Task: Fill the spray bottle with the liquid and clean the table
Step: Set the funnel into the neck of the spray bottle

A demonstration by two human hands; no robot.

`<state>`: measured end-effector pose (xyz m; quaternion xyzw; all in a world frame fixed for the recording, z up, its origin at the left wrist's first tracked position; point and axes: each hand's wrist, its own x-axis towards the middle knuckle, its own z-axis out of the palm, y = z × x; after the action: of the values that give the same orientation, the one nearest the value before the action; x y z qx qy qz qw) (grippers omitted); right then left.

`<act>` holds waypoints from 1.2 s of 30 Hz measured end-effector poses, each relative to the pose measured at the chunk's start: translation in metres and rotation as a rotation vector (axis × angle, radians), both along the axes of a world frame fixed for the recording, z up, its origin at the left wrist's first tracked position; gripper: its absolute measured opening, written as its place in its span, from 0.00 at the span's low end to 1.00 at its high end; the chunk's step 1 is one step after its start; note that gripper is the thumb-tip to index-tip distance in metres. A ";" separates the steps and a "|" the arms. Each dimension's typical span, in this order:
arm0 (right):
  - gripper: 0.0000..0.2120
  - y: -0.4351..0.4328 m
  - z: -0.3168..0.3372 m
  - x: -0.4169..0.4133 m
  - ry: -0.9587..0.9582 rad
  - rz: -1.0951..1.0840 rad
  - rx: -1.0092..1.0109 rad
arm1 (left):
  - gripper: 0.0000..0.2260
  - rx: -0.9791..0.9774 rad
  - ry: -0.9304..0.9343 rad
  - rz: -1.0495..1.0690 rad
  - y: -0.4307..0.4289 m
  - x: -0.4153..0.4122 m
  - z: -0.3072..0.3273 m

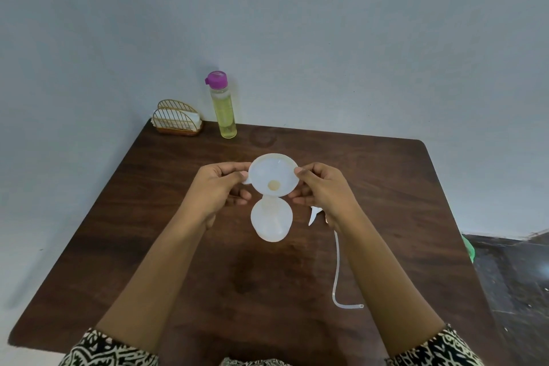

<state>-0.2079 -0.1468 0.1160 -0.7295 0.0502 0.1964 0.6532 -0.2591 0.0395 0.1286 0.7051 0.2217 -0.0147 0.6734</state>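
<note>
1. Both hands pinch the rim of a pale plastic funnel (273, 174): the left hand (221, 187) has thumb and fingers closed on the side with the small tab, and the right hand (322, 187) has its fingertips closed on the opposite edge
2. The funnel sits tilted above the open neck of the spray bottle (271, 221), which stands uncapped on the table (178, 217) directly under it; whether the spout is fully seated in the neck cannot be told
3. The funnel looks thin, light and fairly stiff, so a rim pinch should be enough; a hard squeeze would likely bend it out of round
4. The spray bottle appears empty, translucent and light, and is likely to tip at a nudge, so it is best gripped round the body, below the shoulder, while the pour goes in
5. The spray head (314, 214) lies just right of the bottle, partly hidden by the right hand, with its floppy tube (337, 270) trailing toward the near edge; the rigid head looks the better place to pick it up
6. At the far edge stands a tall bottle of yellow liquid (224, 110) with a purple cap (217, 79), probably heavier and smooth-sided, so a full wrap round the middle would suit
7. A wire napkin holder (178, 119) sits just left of it, at the back corner
</note>
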 end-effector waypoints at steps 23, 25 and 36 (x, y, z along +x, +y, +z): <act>0.07 0.002 -0.019 -0.001 0.072 0.023 -0.102 | 0.10 -0.002 0.067 -0.057 0.005 0.002 -0.037; 0.07 0.002 -0.018 0.000 0.066 0.035 -0.117 | 0.10 -0.001 0.063 -0.057 0.005 0.002 -0.037; 0.11 -0.001 -0.014 -0.002 0.077 0.081 -0.140 | 0.09 0.010 0.059 -0.055 0.003 0.001 -0.034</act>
<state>-0.2102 -0.1477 0.1024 -0.7666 0.0592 0.2468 0.5898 -0.2580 0.0421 0.0947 0.7136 0.2219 -0.0531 0.6624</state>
